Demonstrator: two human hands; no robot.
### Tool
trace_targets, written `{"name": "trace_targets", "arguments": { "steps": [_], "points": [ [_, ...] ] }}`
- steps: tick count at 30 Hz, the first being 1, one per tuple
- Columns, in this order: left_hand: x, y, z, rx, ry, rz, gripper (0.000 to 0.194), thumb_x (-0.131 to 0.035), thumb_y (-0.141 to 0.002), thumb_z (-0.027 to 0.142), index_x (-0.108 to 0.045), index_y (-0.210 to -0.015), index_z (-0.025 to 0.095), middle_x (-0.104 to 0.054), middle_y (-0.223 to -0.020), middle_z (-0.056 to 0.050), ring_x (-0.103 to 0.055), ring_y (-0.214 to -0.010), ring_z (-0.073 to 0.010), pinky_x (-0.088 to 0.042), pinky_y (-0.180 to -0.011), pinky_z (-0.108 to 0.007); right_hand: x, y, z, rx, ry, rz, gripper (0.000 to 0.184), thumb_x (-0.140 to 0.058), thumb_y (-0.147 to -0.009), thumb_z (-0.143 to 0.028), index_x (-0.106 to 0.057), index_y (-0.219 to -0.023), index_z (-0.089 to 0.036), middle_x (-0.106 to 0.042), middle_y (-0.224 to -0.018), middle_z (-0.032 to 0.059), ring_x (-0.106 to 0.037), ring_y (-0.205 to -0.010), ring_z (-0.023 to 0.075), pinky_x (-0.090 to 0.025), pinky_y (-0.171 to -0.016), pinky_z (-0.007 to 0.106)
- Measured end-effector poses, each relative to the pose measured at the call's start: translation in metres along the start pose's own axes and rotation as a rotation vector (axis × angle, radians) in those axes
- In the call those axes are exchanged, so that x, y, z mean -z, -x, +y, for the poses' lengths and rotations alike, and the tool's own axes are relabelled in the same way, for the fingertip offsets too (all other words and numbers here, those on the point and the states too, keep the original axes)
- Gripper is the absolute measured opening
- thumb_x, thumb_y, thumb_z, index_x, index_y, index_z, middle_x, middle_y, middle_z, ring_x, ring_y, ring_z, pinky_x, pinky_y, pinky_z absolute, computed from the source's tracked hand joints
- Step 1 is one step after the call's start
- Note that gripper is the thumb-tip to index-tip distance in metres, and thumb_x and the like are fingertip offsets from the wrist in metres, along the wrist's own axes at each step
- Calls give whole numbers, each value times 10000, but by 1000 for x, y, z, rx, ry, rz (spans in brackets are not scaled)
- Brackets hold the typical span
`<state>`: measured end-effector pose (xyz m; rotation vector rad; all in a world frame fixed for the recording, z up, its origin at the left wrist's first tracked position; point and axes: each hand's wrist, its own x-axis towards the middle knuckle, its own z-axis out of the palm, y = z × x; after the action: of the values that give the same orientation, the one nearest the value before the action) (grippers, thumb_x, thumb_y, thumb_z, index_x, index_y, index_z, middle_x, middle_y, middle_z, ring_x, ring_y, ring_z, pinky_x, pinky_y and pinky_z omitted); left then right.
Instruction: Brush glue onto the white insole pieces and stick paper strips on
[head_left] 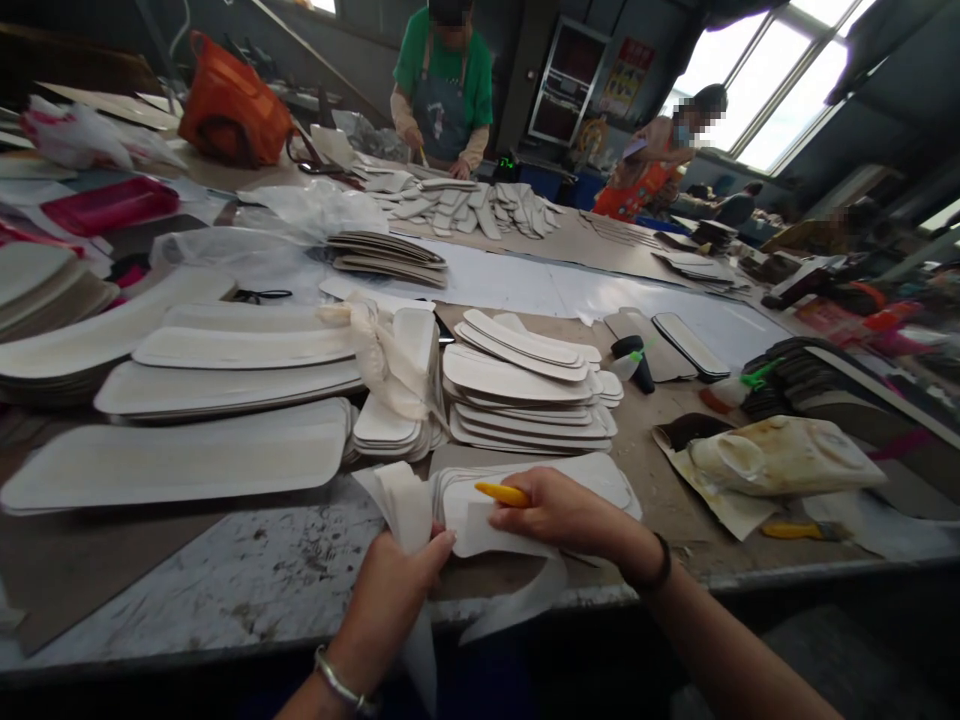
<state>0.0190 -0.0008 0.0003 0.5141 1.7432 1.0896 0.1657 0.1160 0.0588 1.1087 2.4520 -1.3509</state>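
Note:
My left hand point(394, 590) is closed around a bundle of whitish strips point(403, 500), whose ends hang below the table edge. In my right hand point(566, 510) is a brush point(501, 494); its yellow handle points left, and its bristles are hidden. The right fingers rest over a stack of white rounded panels point(585, 478) at the table's front. A thin pale strip point(521, 600) trails from beneath that hand past the edge. The left thumb lies beside the stack's left end; whether it touches is unclear.
More panel stacks point(225, 440) spread to the left, and another point(525, 375) stands behind my hands. A stained plastic container point(784, 455) lies at right beside a second yellow-handled brush point(799, 530). Across the table a person in green point(442, 80) works; a person in orange point(645, 180) is farther right.

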Motion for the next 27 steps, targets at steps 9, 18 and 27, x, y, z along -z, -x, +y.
{"name": "trace_targets", "arguments": {
  "steps": [9, 18, 27],
  "points": [
    [2, -6, -2, 31, -8, -37, 255, -612, -576, 423, -590, -601, 170, -509, -444, 23, -450, -469, -146, -341, -494, -270, -9, -32, -5, -33, 387, -37, 201, -570, -798, -350, -668, -768, -177, -615, -654, 16, -495, -577, 133, -254, -505, 241],
    [3, -12, 0, 69, -27, -51, 250, -636, -540, 423, -574, -530, 181, -552, -428, -19, -475, -442, -159, -362, -479, -275, -10, -34, -4, 8, 506, -41, 248, -526, -827, -366, -695, -864, -188, -705, -779, 73, -601, -672, 186, -278, -514, 255],
    [-3, -13, 11, -13, -76, 0, 216, -643, -560, 357, -508, -451, 228, -470, -356, 19, -418, -390, -145, -305, -432, -268, -16, -29, -7, 26, 541, 17, 252, -557, -807, -391, -703, -850, -191, -718, -806, 96, -640, -730, 221, -336, -544, 262]
  ]
}}
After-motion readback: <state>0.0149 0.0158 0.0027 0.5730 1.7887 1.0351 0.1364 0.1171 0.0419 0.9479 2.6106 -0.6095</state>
